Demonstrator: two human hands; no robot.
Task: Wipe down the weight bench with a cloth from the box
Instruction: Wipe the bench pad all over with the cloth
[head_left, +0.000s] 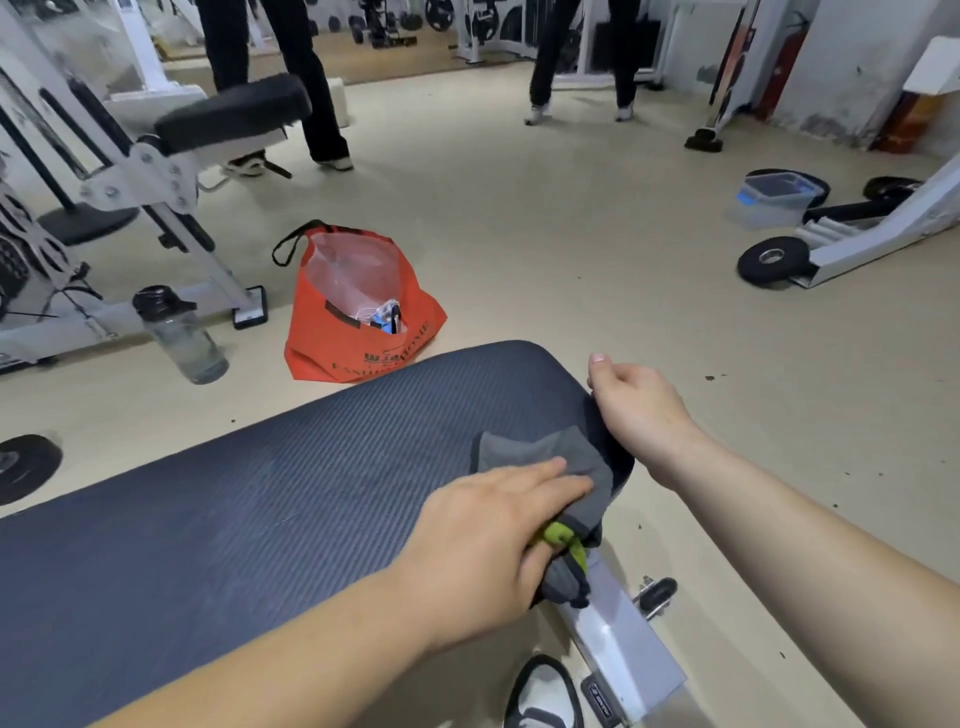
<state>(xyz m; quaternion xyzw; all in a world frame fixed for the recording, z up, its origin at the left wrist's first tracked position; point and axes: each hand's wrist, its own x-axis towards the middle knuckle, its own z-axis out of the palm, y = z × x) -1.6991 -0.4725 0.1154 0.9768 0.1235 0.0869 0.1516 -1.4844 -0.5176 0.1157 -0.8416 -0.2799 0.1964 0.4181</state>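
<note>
Weight bench (260, 493): dark ribbed pad runs across the lower view, rounded end pointing away. Its pale metal frame (623, 639) shows below the right edge.

Red bag (358, 322): stands open on the floor just beyond the pad's end. Not part of the job, by the look of it.

Clear plastic box (774, 200): on the floor, well apart to the far right, beside weight plates. Probably the cloth's source.

Water bottle (182, 332): upright on the floor, left of the bag.

Right hand (636, 410): on the pad's right edge near the rounded end, thumb up, fingers curled over the rim and gripping it. Likely bracing the body for the reach.

Left hand (483, 545): fingers straight and flat, pressing down on the cloth. Cannot tell whether the thumb pinches the bunched part beneath.

Cloth (540, 457): grey with a yellow-green patch, on the pad's right side between the two hands. It is spread flat ahead of the fingertips and bunched under the palm, with some hanging off the edge. Flat pressure suits wiping, so the work looks mid-stroke, with most of the pad still to cover.
</note>
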